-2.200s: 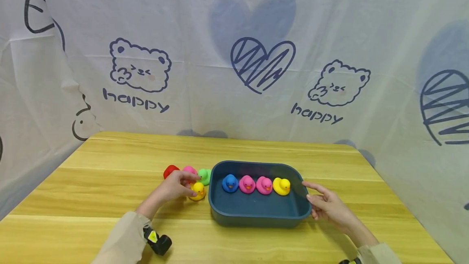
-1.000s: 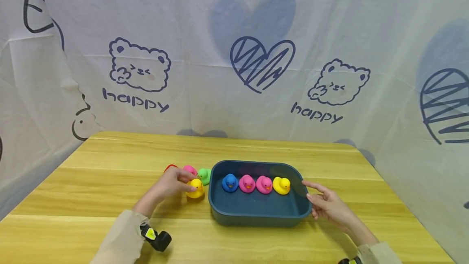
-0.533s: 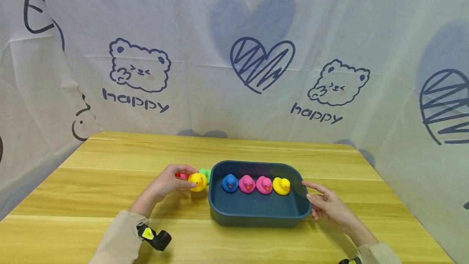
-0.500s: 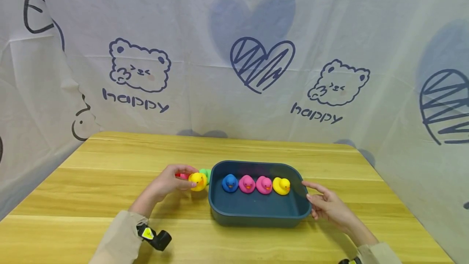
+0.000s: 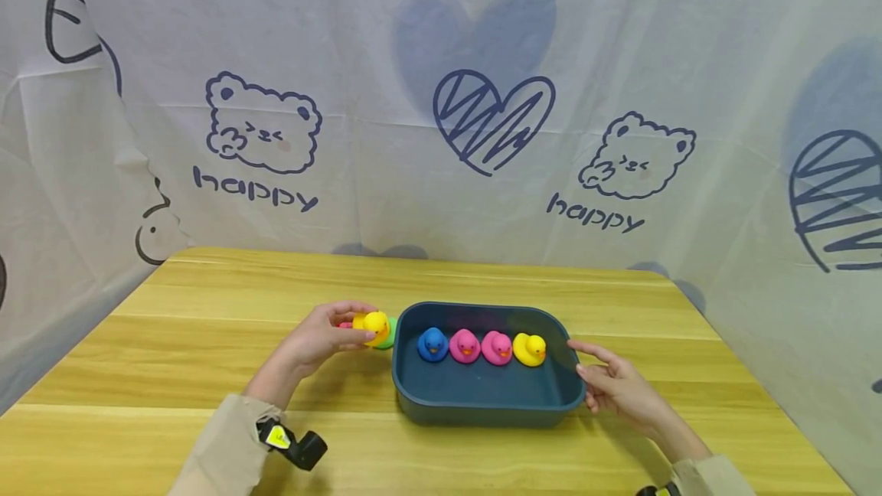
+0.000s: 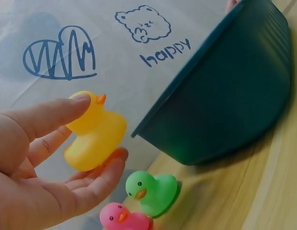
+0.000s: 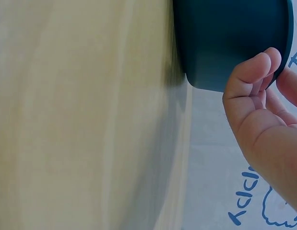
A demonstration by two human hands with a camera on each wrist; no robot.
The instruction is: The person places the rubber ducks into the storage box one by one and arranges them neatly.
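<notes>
In the head view my left hand pinches a yellow duck just left of the blue bin. The left wrist view shows this duck between thumb and fingers of the hand, raised above a green duck and a pink duck. Inside the bin, a blue duck, two pink ducks and another yellow duck form a row. My right hand touches the bin's right end; in the right wrist view its fingers lie bent against the bin.
A wooden table lies beneath everything. Behind it hangs a pale curtain with bears and hearts printed on it. Black devices are strapped at both wrists. The red duck seen earlier is out of sight behind my left hand in the head view.
My left hand has taken hold of the yellow duck, lifted it off the table and moved it up and slightly right in the head view. My right hand and the bin have stayed put.
</notes>
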